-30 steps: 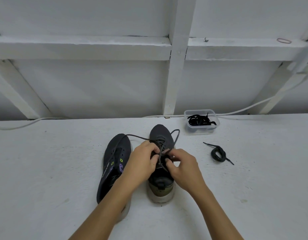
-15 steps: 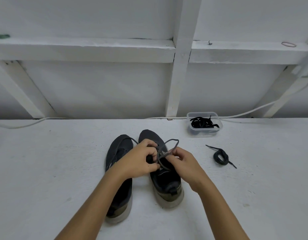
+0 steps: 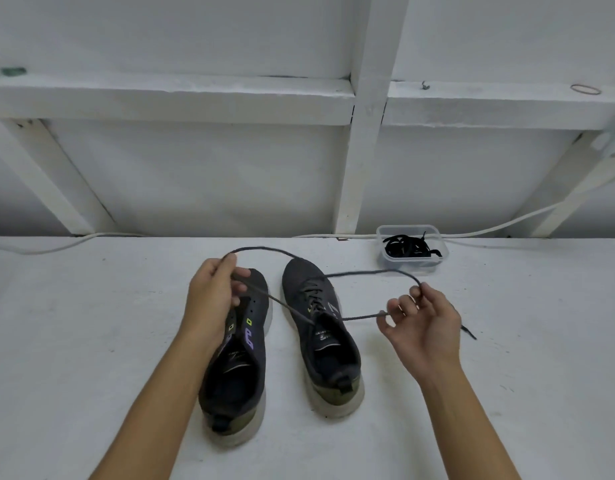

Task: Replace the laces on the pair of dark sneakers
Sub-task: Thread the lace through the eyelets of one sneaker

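knot's out now | left hand (image 3: 214, 299) and right hand (image 3: 420, 323) each pinch a grey lace (image 3: 368, 271) end, pulled wide | right sneaker (image 3: 320, 327) ready for unthreading

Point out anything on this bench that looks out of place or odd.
Little stands out. The left sneaker has bare eyelets, while the right sneaker is laced. A loose black lace lies on the bench behind the right hand, outside the tub of laces. No damage shows.

Workshop-type spot: white bench (image 3: 91, 341) w/ bare framing (image 3: 365, 150).
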The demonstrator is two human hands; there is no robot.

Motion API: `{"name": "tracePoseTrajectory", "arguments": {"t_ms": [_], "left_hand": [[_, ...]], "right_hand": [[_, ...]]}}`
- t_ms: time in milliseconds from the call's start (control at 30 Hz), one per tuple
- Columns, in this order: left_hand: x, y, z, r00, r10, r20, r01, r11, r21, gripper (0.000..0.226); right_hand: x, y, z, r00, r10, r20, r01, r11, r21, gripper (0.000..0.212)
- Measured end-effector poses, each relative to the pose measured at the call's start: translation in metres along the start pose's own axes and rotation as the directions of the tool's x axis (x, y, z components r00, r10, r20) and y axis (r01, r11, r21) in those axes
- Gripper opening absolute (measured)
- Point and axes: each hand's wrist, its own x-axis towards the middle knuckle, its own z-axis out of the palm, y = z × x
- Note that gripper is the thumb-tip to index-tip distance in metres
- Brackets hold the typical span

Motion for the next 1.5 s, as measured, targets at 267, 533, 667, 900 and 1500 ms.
{"name": "tracePoseTrajectory", "arguments": {"t_ms": [267,533,667,900,1500], "left_hand": [[0.009,-0.008,-0.019,0.997,0.016,-0.070,0.003,0.965,0.263,0.021],[-0.023,0.001,-0.012,0.857,0.045,0.514,-0.430,0.612,0.664,0.012],[-0.045,-0.001,0.010,0.811,-0.016,0.584,-0.470,0.577,0.668,0.010],[-0.061,-0.015,0.031,0.843,-0.071,0.533,-0.402,0.574,0.713,0.019],[-0.029,-0.015,0.060,0.837,-0.222,0.501,-0.105,0.833,0.544,0.011]], "right_hand": [[0.002,0.010,-0.010,0.969,-0.061,-0.241,-0.065,0.874,-0.482,0.016],[-0.019,0.016,-0.003,0.994,0.064,0.083,0.045,0.457,-0.888,0.040],[-0.027,0.019,0.003,0.952,0.170,0.254,0.198,0.289,-0.937,0.058],[-0.024,0.019,0.008,0.955,0.108,0.277,0.254,0.189,-0.949,0.025],[-0.027,0.034,0.032,0.984,0.027,0.177,0.164,0.269,-0.949,0.030]]}}
